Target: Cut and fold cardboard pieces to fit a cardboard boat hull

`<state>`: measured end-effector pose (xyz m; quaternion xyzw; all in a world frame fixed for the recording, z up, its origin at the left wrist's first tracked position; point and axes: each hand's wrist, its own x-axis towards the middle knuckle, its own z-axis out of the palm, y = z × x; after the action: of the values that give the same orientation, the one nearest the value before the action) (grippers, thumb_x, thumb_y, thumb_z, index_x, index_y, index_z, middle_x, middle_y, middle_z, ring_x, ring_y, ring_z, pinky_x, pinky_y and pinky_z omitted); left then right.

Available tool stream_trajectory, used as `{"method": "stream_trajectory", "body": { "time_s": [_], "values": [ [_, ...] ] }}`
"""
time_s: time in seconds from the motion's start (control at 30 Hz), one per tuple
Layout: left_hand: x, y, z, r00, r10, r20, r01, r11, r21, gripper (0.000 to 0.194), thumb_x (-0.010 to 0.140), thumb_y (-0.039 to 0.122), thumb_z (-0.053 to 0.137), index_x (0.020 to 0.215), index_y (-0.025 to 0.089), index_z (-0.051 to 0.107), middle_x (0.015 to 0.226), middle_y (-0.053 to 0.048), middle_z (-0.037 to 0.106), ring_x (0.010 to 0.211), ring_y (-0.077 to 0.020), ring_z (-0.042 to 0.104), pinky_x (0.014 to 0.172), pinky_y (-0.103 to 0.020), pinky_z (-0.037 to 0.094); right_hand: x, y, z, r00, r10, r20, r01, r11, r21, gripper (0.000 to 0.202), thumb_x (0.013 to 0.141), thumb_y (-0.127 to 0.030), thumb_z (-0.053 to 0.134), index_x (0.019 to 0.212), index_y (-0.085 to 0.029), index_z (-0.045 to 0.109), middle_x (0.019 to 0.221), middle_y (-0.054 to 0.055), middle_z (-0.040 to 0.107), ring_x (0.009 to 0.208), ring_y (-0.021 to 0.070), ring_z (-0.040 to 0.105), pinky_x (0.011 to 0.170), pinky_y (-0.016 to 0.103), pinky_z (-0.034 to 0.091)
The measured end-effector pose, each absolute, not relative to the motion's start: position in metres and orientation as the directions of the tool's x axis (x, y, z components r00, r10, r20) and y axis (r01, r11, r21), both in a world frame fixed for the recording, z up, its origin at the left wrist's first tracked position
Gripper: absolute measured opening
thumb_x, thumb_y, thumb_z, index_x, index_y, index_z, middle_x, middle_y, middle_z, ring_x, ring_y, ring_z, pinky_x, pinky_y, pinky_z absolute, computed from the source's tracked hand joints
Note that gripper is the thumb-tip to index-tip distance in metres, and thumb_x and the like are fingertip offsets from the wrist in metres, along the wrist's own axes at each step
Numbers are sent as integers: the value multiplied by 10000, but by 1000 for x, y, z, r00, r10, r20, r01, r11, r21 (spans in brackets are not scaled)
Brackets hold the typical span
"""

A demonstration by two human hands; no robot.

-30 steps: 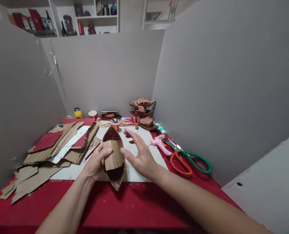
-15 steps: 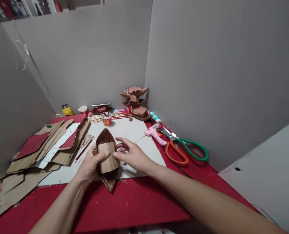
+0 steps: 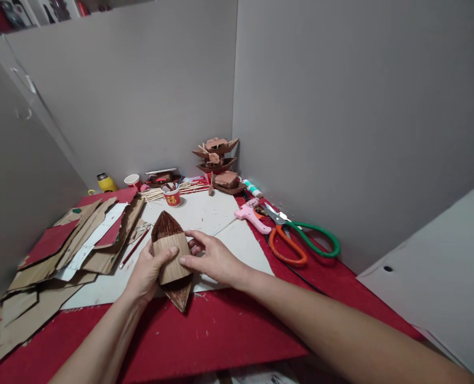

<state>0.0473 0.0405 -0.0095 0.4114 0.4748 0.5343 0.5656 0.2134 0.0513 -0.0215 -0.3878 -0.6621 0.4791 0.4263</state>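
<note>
The work area is being enclosed by grey panels: a left panel point(image 3: 21, 170), a back panel point(image 3: 141, 101) and a right panel point(image 3: 340, 106). A shelf point(image 3: 34, 18) is being partly shown at upper left. The table is being covered by a red cloth point(image 3: 221, 341). From the left, torn cardboard point(image 3: 47, 306) is being overlaid by a white paper strip point(image 3: 96, 234); a pencil point(image 3: 135, 246) is being supported by a white board point(image 3: 208, 208). Stacked model boats point(image 3: 216, 154) are being seen by the far corner, then a pink glue gun point(image 3: 255, 217) and scissors point(image 3: 288, 255).

A yellow bottle point(image 3: 107, 184) is being seen far left, then a white-rimmed cup point(image 3: 132, 181), its contents being hidden. In the red cup point(image 3: 172, 199), a blue-handled tool point(image 3: 181, 178) and something brown are being held.

Near the table's front, a model boat point(image 3: 173, 261) is being held by the left hand point(image 3: 149, 269), its fingers being wrapped along the hull, its thumb being laid on the cardboard cover point(image 3: 175, 273). By the right hand point(image 3: 213, 260), thumb and fingers narrowly spaced, the boat's right side is being touched; whether it is being gripped cannot be told.
</note>
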Motion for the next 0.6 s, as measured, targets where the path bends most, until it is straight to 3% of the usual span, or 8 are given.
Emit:
{"method": "stream_trajectory", "body": {
  "time_s": [0.23, 0.47, 0.6],
  "values": [
    [47, 41, -11, 50, 995, -86, -239, 96, 966, 543, 645, 261, 813, 1119, 114, 594, 978, -152, 736, 815, -276, 713, 722, -365, 561, 214, 51, -21, -348, 920, 178, 134, 237, -962, 642, 704, -224, 717, 1300, -144, 493, 914, 40, 638, 754, 149, 595, 707, 303, 515],
    [49, 39, -10, -18, 995, -99, -277, 90, 957, 567, 563, 248, 856, 1066, 127, 623, 928, -135, 754, 758, -280, 723, 717, -389, 568, 213, 45, -24, -363, 908, 210, 182, 291, -939, 796, 688, -224, 741, 1400, -177, 387, 1066, 83, 642, 841, 187, 619, 765, 339, 529],
    [49, 38, -12, 8, 998, -70, -288, 69, 955, 532, 587, 251, 844, 1051, 116, 623, 911, -139, 756, 742, -276, 725, 696, -374, 570, 210, 44, -30, -390, 885, 254, 164, 338, -927, 854, 683, -189, 731, 1436, -168, 329, 1234, 130, 595, 997, 236, 616, 860, 380, 514]
  ]
}}
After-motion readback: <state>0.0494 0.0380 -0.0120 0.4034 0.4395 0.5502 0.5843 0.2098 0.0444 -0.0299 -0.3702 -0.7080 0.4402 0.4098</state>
